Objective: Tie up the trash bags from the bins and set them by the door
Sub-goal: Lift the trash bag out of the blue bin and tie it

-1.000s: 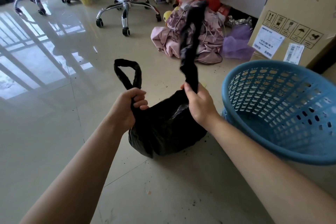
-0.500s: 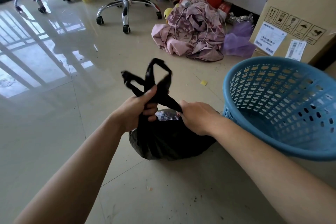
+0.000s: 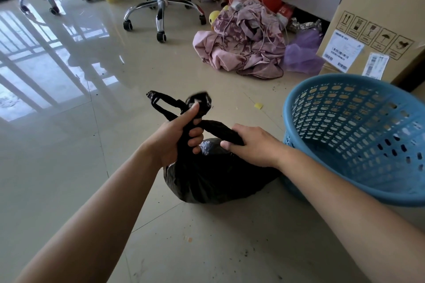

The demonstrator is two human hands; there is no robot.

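Observation:
A filled black trash bag [image 3: 213,179] sits on the tiled floor in front of me. Its two twisted handle loops cross above its mouth. My left hand [image 3: 177,138] grips the crossing point, thumb stretched up along one loop [image 3: 165,108]. My right hand [image 3: 255,145] holds the other twisted handle [image 3: 220,130], which runs from the crossing down to the right. A blue perforated plastic bin [image 3: 358,140] lies tipped beside the bag on the right, with no liner visible inside.
A large cardboard box [image 3: 379,20] stands behind the bin. A heap of pink cloth [image 3: 241,41] with white cords, purple netting and a red bag lie along the wall. Two chrome swivel chair bases [image 3: 161,4] stand further back. Crumbs dot the floor.
My right hand brought its raised handle down and across the left one, then drew it out to the right. The left hand shifted its grip up to the crossing.

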